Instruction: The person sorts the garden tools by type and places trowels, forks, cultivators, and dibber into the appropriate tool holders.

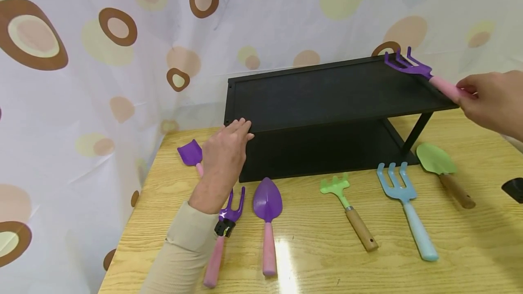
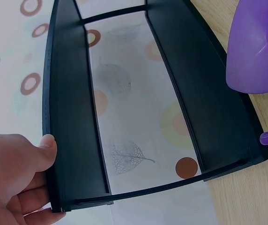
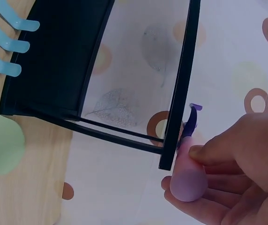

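A black two-tier shelf rack (image 1: 318, 96) stands on the wooden table. At the left front corner of its upper board, my left hand (image 1: 226, 153) grips the edge; the left wrist view shows the thumb (image 2: 48, 145) on one side and fingers curled round the other. My right hand (image 1: 496, 101) pinches the pink handle (image 3: 189, 176) of a purple three-pronged hand cultivator (image 1: 414, 68). Its prongs point up over the right end of the upper board, and the handle extends past the board's right edge.
In front of the rack lie a purple hand fork (image 1: 230, 212), a purple trowel (image 1: 267, 201), a green rake (image 1: 337, 187), a blue cultivator (image 1: 398, 189) and a green trowel (image 1: 436, 159). A purple shovel (image 1: 190, 153) lies left. Behind hangs a patterned curtain (image 1: 261, 26).
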`<state>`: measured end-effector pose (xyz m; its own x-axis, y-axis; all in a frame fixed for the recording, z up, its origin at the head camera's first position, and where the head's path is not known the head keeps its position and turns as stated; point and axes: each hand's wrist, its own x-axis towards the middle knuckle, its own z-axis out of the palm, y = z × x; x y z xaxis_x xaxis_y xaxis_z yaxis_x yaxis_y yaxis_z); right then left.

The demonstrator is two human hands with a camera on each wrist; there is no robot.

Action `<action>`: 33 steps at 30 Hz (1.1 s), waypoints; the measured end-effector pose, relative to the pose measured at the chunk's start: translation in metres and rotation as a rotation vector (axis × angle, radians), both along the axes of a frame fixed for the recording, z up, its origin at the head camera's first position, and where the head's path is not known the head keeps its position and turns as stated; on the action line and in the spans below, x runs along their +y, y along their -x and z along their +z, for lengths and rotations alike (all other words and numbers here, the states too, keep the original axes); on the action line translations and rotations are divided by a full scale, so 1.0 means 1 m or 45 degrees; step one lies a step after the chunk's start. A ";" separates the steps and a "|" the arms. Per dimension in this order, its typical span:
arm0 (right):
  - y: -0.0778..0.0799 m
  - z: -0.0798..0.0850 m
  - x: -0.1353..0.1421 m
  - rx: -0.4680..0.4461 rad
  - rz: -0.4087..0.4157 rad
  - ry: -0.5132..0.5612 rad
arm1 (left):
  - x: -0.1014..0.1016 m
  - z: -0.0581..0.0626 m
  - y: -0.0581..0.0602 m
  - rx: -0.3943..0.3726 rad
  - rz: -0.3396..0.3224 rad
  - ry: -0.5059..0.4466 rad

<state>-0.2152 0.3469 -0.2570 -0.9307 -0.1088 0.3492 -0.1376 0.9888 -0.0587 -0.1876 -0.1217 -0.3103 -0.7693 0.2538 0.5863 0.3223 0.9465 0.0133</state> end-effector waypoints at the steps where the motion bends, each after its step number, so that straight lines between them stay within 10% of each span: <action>1: 0.001 0.001 -0.001 0.001 0.010 -0.025 | 0.000 0.000 0.000 -0.001 0.000 0.000; 33: 0.000 0.002 -0.040 0.100 0.156 -0.032 | -0.005 -0.001 -0.002 0.006 -0.018 -0.005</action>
